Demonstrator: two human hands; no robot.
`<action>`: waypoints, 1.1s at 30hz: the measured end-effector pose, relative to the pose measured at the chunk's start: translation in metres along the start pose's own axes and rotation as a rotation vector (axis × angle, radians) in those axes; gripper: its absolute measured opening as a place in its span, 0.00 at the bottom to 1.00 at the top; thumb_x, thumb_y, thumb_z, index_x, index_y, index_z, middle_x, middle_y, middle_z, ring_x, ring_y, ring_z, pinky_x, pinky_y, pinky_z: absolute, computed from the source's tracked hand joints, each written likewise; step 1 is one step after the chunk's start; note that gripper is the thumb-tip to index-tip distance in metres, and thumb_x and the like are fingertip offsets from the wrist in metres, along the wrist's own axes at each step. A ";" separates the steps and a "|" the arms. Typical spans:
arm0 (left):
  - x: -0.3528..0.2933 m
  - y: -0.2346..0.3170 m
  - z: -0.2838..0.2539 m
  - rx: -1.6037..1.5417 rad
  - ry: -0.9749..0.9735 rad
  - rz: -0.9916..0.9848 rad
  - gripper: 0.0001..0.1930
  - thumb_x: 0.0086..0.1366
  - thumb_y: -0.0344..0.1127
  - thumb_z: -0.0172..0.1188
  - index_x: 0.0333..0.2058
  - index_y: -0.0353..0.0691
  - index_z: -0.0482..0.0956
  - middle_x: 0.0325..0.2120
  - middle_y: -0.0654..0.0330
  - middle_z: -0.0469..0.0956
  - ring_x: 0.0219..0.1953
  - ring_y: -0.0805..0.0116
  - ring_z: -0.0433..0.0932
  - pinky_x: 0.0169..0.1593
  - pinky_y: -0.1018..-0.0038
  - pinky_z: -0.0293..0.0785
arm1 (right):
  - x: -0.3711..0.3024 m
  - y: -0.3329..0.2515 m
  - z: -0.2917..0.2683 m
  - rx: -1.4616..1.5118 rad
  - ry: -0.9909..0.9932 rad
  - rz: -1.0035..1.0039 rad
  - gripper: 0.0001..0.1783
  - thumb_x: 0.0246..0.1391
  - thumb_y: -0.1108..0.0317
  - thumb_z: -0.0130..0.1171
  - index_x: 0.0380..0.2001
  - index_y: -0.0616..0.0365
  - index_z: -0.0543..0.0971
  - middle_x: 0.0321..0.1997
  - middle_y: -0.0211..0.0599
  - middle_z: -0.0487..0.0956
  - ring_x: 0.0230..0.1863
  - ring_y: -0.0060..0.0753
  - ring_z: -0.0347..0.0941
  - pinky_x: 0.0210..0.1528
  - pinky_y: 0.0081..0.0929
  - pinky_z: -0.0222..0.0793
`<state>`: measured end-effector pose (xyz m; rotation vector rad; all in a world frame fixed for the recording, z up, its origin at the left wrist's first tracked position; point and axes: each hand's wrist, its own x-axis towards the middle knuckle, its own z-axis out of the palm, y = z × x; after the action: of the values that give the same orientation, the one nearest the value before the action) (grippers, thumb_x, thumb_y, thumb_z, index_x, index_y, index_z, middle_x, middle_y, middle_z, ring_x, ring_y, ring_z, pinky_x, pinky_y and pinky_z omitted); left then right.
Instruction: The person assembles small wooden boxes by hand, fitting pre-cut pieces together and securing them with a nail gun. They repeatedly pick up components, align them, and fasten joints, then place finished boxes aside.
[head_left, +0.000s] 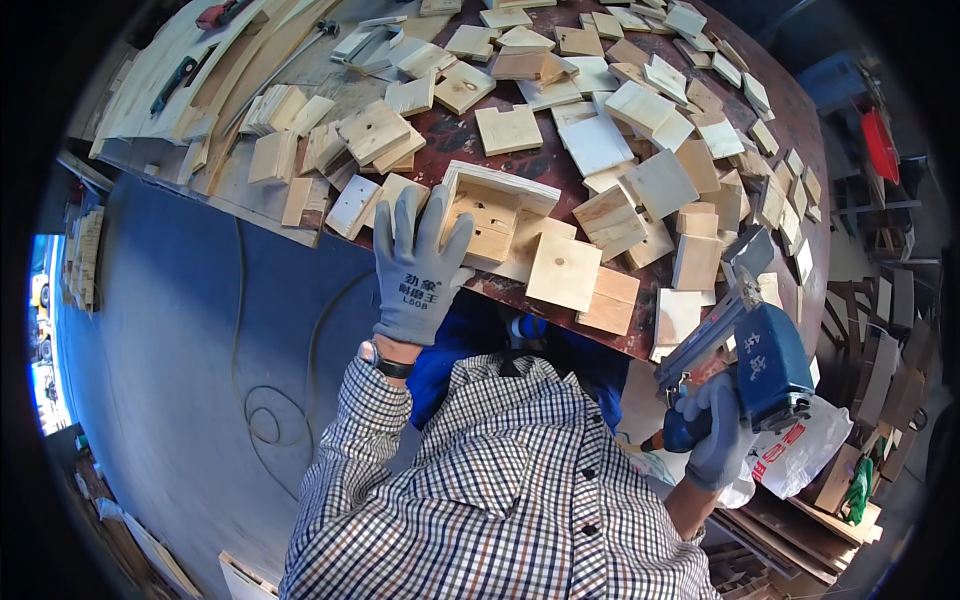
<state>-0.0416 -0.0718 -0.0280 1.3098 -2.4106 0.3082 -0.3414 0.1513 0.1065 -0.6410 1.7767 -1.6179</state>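
My left hand, in a grey work glove, lies with its fingers spread against the left side of a small wooden box frame near the table's front edge. Inside that frame a board with small dark holes shows. To the right, my gloved right hand is wrapped round the handle of a blue nail gun, held out beyond the table edge. Beside the box lie a square wooden block and another wood piece, the block partly over the second one.
Many loose wood pieces cover the dark red table. Long boards with a dark-handled tool lie at the far left. A hose curls on the floor. At lower right are a white plastic bag and stacked boards.
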 end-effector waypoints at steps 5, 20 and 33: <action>0.029 -0.011 -0.006 -0.012 -0.114 0.109 0.27 0.48 0.38 0.72 0.51 0.51 0.84 0.67 0.57 0.71 0.76 0.45 0.56 0.78 0.38 0.44 | -0.003 0.003 -0.005 -0.040 0.043 -0.052 0.05 0.61 0.72 0.60 0.34 0.61 0.77 0.25 0.32 0.75 0.23 0.27 0.71 0.30 0.28 0.69; 0.043 0.026 -0.049 0.002 0.045 0.128 0.16 0.56 0.46 0.71 0.35 0.41 0.83 0.41 0.62 0.75 0.56 0.58 0.71 0.53 0.55 0.65 | -0.002 0.009 -0.024 -0.037 0.049 0.024 0.05 0.64 0.71 0.60 0.36 0.59 0.75 0.27 0.30 0.71 0.26 0.25 0.70 0.33 0.29 0.69; 0.063 0.055 -0.007 -0.006 -0.060 -0.022 0.30 0.52 0.65 0.73 0.33 0.41 0.83 0.46 0.55 0.77 0.57 0.51 0.70 0.61 0.48 0.61 | -0.009 0.005 -0.019 0.031 0.174 -0.045 0.04 0.59 0.73 0.60 0.32 0.61 0.77 0.22 0.34 0.76 0.20 0.26 0.71 0.25 0.25 0.67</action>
<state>-0.1172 -0.0875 0.0045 1.3597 -2.4425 0.2591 -0.3486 0.1714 0.1035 -0.5438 1.8680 -1.7755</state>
